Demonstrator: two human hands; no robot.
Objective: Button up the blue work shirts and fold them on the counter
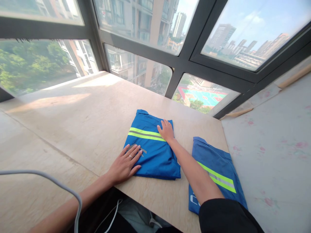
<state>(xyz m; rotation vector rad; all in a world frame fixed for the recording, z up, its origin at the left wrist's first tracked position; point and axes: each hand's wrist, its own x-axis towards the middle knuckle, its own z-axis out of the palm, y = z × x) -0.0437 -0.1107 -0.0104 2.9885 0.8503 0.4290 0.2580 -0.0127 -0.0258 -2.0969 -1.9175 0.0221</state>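
A folded blue work garment (150, 155) with a yellow-green and grey reflective stripe lies flat on the stone-look sill in front of me. My left hand (127, 163), a ring on one finger, rests flat on its lower left part, fingers spread over a grey printed mark. On the upper right edge of the same garment lies my right hand (166, 131), palm down with its fingers stretched out. To the right sits a second folded blue garment (211, 155) with a similar stripe. My right forearm and black sleeve cover part of it.
The broad sill (60, 129) runs up to grey-framed windows (145, 47). A wall with flowered paper (269, 161) bounds the right side. A grey cable (58, 183) loops across the lower left, and a thin white cable (114, 215) hangs near my lap.
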